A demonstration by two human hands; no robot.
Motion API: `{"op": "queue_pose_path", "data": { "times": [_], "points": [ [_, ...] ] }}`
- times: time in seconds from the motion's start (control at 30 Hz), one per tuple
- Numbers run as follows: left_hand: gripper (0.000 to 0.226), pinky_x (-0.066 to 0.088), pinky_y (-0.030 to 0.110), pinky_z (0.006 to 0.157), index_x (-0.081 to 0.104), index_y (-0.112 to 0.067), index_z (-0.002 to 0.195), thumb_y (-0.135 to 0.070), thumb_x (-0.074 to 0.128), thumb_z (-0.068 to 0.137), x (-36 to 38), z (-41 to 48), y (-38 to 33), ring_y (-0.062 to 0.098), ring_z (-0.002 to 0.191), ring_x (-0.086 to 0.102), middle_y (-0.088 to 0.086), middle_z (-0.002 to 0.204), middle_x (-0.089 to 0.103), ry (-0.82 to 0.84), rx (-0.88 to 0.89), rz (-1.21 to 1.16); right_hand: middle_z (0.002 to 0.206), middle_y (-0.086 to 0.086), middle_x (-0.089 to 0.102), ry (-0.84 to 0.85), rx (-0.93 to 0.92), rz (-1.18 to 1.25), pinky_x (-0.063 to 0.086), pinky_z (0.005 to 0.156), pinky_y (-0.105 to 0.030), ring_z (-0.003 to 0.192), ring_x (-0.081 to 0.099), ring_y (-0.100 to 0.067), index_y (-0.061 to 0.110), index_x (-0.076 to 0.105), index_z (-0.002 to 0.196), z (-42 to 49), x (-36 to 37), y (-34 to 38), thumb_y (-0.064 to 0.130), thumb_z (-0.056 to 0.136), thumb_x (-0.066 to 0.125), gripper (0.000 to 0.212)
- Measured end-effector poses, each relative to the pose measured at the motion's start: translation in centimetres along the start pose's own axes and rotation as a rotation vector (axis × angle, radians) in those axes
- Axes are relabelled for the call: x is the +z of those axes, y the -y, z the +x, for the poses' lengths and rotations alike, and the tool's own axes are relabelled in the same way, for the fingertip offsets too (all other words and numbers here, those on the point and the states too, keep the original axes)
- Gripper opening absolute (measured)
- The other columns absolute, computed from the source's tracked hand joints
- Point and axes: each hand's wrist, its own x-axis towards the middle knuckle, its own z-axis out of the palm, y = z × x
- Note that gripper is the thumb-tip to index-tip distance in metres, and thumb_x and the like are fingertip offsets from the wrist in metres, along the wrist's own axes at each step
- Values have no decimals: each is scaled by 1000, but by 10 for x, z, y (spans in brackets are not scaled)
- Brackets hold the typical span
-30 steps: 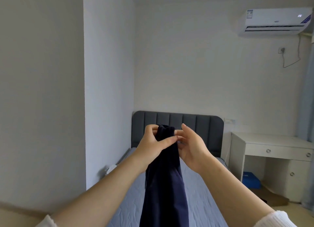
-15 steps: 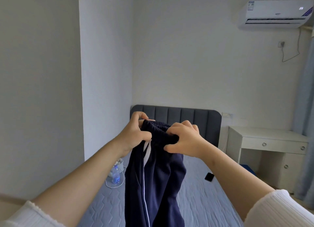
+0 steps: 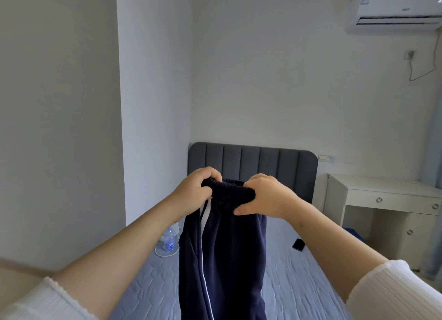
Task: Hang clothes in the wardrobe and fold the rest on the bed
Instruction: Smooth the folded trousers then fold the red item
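Note:
Navy track trousers (image 3: 229, 252) with a white side stripe hang in the air in front of me, above the bed (image 3: 294, 279). My left hand (image 3: 193, 190) grips the left end of their elastic waistband. My right hand (image 3: 265, 195) grips the right end of the waistband, thumb underneath. The trouser legs drop straight down out of the frame's bottom edge. The bed has a blue-grey quilted mattress and a dark grey padded headboard (image 3: 253, 161). No wardrobe shows in this view.
A water bottle (image 3: 169, 241) and a white cable lie on the mattress at the left, by the wall. A black phone (image 3: 298, 244) lies on the mattress at the right. A white desk (image 3: 382, 197) with drawers stands right of the bed.
My hands went from pinching the bunched trousers together to holding the waistband at two ends, slightly apart. The trousers opened out and the white stripe came into sight.

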Motion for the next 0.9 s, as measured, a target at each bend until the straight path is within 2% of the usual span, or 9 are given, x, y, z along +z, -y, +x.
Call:
{"op": "queue_pose_path", "data": {
  "times": [0.07,0.17,0.23,0.33,0.43,0.6,0.77,0.83,0.9],
  "points": [
    [39,39,22,78,56,-27,81,8,40,77,-4,4,0,12,87,52,0,102,58,-23,-15,20,77,7,57,-1,15,33,45,61,-30,75,55,-13,26,54,69,1,-5,1,57,67,70,35],
    [33,38,22,71,53,-27,81,4,43,79,-8,8,1,14,80,50,-1,96,56,-17,-28,70,66,8,55,-79,13,160,43,55,-24,62,53,-9,24,53,67,-2,-3,1,49,69,72,32],
    [31,39,26,73,51,-27,81,3,43,79,-9,9,3,17,82,50,6,105,58,-18,-46,88,66,10,56,-91,-21,281,43,54,-17,62,54,-6,26,52,68,-5,2,1,40,71,74,26],
    [33,42,31,77,47,-29,76,3,42,79,-10,6,4,19,83,51,14,112,59,-16,-61,62,75,12,60,53,-98,457,49,63,-17,71,59,-3,33,55,75,-10,2,2,30,74,74,20],
    [41,43,30,79,47,-35,69,4,42,79,-10,2,3,19,87,52,10,109,60,23,-57,38,90,9,68,233,-103,554,56,77,-24,84,66,-7,35,61,88,-12,-3,-1,21,76,74,23],
    [44,44,24,77,48,-38,68,5,42,80,-13,-1,3,16,86,55,-8,107,58,73,-50,21,96,0,72,466,72,518,60,67,-33,85,71,-19,27,66,94,-12,-16,-9,22,72,78,26],
    [34,43,30,86,47,-33,80,0,44,84,-13,0,0,19,96,54,-1,104,59,-10,-28,24,81,3,65,73,69,348,56,57,-26,75,64,-13,22,61,82,-5,-10,-4,26,67,78,22],
    [39,37,21,86,48,-46,92,-8,45,91,-13,-2,0,9,99,51,-9,106,56,-27,-47,-53,82,2,60,-122,66,517,48,55,-22,72,59,-12,24,55,83,-4,-5,-4,16,67,77,28],
    [50,30,17,96,31,-60,122,-23,50,94,-14,-8,6,-4,113,45,-23,121,47,55,-101,-148,89,-1,59,-239,95,856,50,58,-22,73,61,-14,32,53,92,-2,-1,-6,0,69,75,45]
  ]
}}
